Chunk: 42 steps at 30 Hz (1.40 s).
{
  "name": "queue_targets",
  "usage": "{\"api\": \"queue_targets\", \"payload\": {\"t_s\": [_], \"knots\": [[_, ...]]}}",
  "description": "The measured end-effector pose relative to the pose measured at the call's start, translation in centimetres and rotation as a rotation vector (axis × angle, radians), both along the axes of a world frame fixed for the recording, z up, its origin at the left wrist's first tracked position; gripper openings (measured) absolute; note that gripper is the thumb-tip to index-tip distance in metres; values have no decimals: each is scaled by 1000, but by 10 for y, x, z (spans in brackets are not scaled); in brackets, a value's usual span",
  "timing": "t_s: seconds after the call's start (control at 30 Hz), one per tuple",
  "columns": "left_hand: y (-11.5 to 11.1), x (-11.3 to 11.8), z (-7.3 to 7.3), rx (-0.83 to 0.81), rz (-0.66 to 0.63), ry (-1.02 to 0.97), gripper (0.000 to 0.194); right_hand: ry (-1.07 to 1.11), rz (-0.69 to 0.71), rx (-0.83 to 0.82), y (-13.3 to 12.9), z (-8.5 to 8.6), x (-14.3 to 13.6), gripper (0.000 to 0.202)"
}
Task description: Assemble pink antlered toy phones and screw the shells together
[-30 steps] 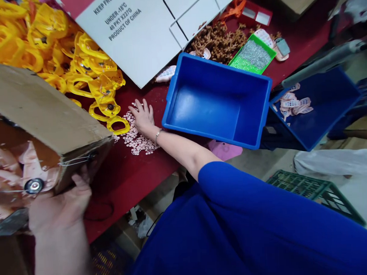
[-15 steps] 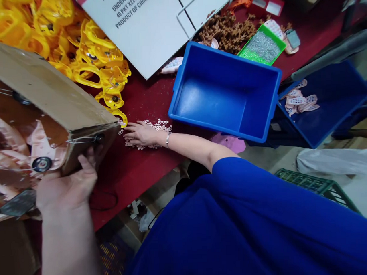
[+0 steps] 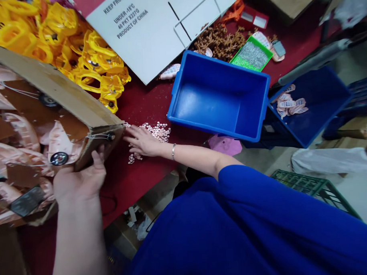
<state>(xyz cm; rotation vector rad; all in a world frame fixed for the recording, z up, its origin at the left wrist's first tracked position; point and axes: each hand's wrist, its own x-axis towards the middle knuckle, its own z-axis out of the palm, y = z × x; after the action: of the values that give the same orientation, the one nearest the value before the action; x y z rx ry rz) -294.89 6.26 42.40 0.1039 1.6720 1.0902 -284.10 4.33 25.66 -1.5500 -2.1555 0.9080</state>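
A cardboard box at the left is tipped with its opening toward me. It holds pale pink plastic parts, several with thin wires and round black speakers. My left hand is palm up at the box's lower corner, its fingers against the end wall, holding it. My right hand, a bangle on its wrist, lies with fingers spread over a scatter of small pale pink round pieces on the red table. Its fingertips are close to the box corner; what lies under the palm is hidden.
Yellow plastic parts are heaped behind the box, beside a white carton. A blue bin sits right of my right hand. Behind it are brown pieces and a green tray. Another blue bin stands lower right.
The box and my left hand have shifted right, covering a yellow ring piece. My right hand has slid slightly toward me, with some pink pieces now showing below it. The view has shifted a little.
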Motion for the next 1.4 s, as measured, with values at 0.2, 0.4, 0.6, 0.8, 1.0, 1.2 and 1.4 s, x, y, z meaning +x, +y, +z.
{"api": "queue_targets", "payload": {"t_s": [0.2, 0.4, 0.6, 0.8, 1.0, 1.2, 1.4], "knots": [[1, 3, -5, 21, -3, -7, 44, -40, -821, -240, 24, -11, 31, 73], [1, 4, -12, 37, 14, -43, 38, 32, -901, -221, 35, -36, 42, 70], [1, 3, -22, 71, 14, -81, 38, 127, -539, -121, -13, -39, 23, 56], [-2, 8, -42, 56, -18, -89, 34, 81, -373, -2, -44, -54, 57, 54], [0, 9, -54, 1, -83, -72, 35, 16, -239, 14, 3, -55, 44, 59], [-5, 5, -67, -15, -116, -88, 30, 62, 131, 104, 18, -55, 39, 49], [-4, 10, -79, -62, -79, -98, 22, 115, 233, 120, 1, -59, 49, 37]]}}
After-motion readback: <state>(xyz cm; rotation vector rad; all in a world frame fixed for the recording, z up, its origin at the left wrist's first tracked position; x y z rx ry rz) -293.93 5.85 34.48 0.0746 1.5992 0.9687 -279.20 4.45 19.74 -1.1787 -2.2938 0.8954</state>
